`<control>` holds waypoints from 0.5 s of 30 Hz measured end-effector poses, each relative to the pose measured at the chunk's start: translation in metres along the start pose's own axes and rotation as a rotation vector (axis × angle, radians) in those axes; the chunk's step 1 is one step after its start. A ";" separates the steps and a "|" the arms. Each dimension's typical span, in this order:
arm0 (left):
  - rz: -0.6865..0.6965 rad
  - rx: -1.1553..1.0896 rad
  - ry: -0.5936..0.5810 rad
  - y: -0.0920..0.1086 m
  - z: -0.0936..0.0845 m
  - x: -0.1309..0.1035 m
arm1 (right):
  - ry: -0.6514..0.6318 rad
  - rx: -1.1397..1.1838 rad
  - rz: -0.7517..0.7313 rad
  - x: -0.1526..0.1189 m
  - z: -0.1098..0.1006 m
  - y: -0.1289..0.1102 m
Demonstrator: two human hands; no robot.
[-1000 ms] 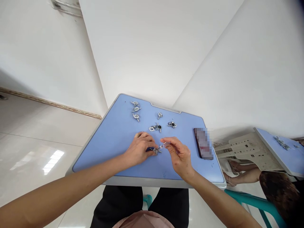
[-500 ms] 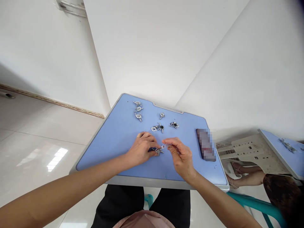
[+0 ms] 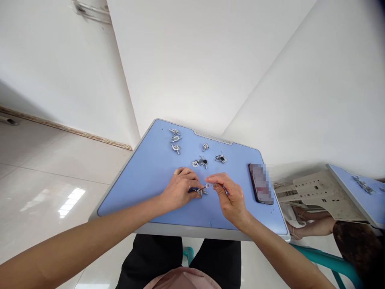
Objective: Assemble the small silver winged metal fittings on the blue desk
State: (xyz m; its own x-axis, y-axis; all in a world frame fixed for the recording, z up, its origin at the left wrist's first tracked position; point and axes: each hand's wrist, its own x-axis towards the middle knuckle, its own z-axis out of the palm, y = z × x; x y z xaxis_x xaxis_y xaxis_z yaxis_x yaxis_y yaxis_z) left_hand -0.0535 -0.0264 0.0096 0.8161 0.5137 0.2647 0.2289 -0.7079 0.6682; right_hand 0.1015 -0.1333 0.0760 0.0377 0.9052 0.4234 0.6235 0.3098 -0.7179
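Observation:
On the near half of the blue table, my left hand [image 3: 179,189] is closed on a small silvery metal fitting [image 3: 201,193], pinching it at its left side near the tabletop. My right hand [image 3: 230,198] is closed, thumb against fingers, around a small screwdriver [image 3: 208,185] with a clear handle. Its thin shaft points left and meets the fitting; the exact contact at the tip is too small to make out. Just beyond the hands lie a metal fitting with a black round centre [image 3: 204,161] and a flat, pale metal plate [image 3: 195,163].
The blue table [image 3: 144,180] also carries several metal fittings [image 3: 175,149] at the back left, a single fitting [image 3: 205,147], another with a black centre [image 3: 221,159], and a phone [image 3: 260,184] on the right. A beige chair [image 3: 319,196] and a seated person's legs [image 3: 315,226] are further right.
Both hands keep almost the same place and grip. The screwdriver's clear handle looks slightly turned; otherwise only a tiny shift of the view shows.

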 end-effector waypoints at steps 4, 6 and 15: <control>-0.010 0.003 -0.011 0.001 -0.001 0.001 | -0.001 0.010 0.023 -0.003 0.004 0.002; -0.011 0.002 -0.012 0.002 -0.001 0.001 | 0.000 0.012 0.036 -0.004 0.006 0.003; 0.014 0.012 0.004 0.000 0.000 0.000 | 0.017 -0.013 -0.018 -0.002 0.006 0.003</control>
State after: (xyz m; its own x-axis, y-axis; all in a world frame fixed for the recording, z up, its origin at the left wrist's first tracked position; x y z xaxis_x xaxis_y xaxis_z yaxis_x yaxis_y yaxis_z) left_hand -0.0536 -0.0260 0.0095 0.8174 0.5055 0.2763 0.2240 -0.7208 0.6560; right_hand 0.0984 -0.1328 0.0700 0.0395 0.8945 0.4452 0.6339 0.3220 -0.7032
